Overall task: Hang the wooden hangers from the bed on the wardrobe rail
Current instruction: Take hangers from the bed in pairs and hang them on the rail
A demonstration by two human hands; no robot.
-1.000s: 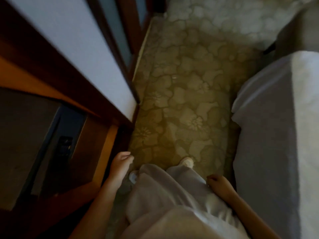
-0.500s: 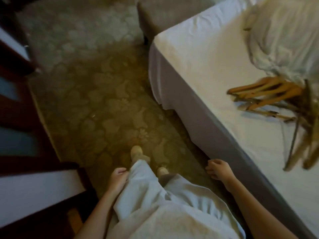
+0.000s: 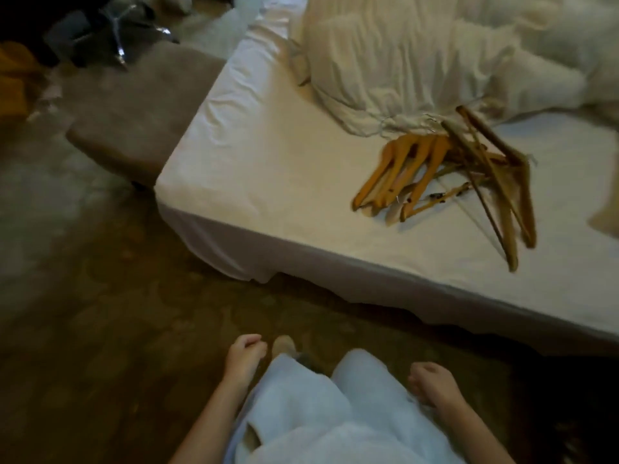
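Wooden hangers (image 3: 407, 165) lie in a loose tangled pile on the bed (image 3: 268, 169), on the bare white sheet, near the bed's side edge that faces the person. The lighter orange ones fan out toward the bed's corner and the darker ones cross over them. Some metal hooks at the top of the pile touch the crumpled white duvet (image 3: 402, 61), which is bunched up further in on the bed behind the hangers.

Left hand (image 3: 246, 354) hangs low beside the person's leg, off the bed and well apart from the hangers, fingers loosely curled, holding nothing. Right hand (image 3: 432, 383) is the same: loose curl, nothing in it, down by the bed's side and closer to the bed than the left.

Light trousers (image 3: 301, 396) and one pale shoe (image 3: 284, 344) show between the hands, on the dark patterned floor (image 3: 100, 296) alongside the bed. A brown upholstered bench (image 3: 140, 112) sits against the bed's end. A chair base (image 3: 120, 38) with chrome legs stands beyond the bench, blurred.
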